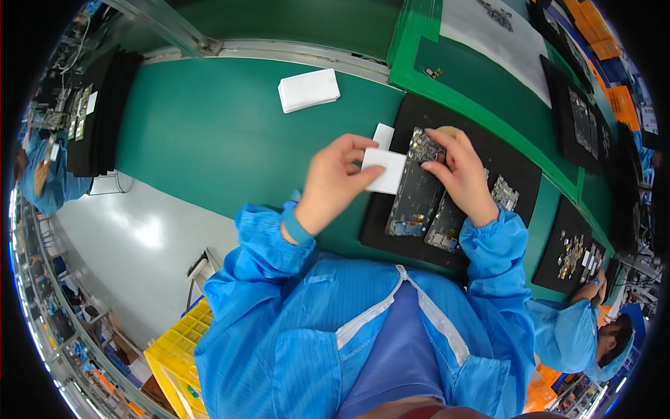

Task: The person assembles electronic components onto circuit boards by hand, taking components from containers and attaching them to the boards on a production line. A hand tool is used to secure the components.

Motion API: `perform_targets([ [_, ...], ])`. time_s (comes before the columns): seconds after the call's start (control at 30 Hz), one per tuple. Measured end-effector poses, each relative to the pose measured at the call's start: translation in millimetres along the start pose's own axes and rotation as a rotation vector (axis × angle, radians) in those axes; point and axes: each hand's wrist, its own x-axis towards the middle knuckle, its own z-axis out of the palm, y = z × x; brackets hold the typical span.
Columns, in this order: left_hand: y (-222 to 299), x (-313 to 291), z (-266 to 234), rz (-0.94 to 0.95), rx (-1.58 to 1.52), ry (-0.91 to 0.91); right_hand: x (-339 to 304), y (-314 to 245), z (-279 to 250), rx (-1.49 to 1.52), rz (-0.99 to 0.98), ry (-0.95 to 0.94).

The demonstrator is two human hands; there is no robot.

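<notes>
My left hand pinches a white card between thumb and fingers, beside the left edge of a dark phone frame. Another white card shows just beyond those fingers. At the far end of the frame lies a small circuit board, and my right hand has its thumb and fingers closed at the board's right side. A round tan thing is partly hidden behind the right fingers. Nearer me, a second phone frame lies next to the first, and another circuit board sits right of my right wrist.
The frames lie on a black foam mat on a green table. A stack of white cards stands farther back. Black trays of parts are at the right, near another person. A yellow crate stands at lower left.
</notes>
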Motion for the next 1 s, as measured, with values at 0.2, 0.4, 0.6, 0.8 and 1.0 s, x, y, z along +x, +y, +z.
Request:
perform_targets([
  [0.2,-2.1,32.0,-20.6,0.516,0.702,0.314,1.9,-1.3,1.2,-0.143,-0.048,-0.023],
  [0.4,-17.4,97.2,-106.3,0.419,1.09,0.757,-11.9,-8.7,-22.6,-0.245,0.028,0.126],
  [0.6,-27.0,111.4,-129.3,0.543,0.97,0.57,-39.1,25.2,-52.6,-0.281,0.114,0.078],
  [0.8,-12.0,106.8,-120.7,0.492,0.822,0.597,-44.5,32.0,-50.8,-0.186,0.096,0.05],
  [1.0,26.5,78.8,-70.3,0.321,-0.001,0.313,-53.5,42.2,-55.1,0.023,0.057,0.069],
])
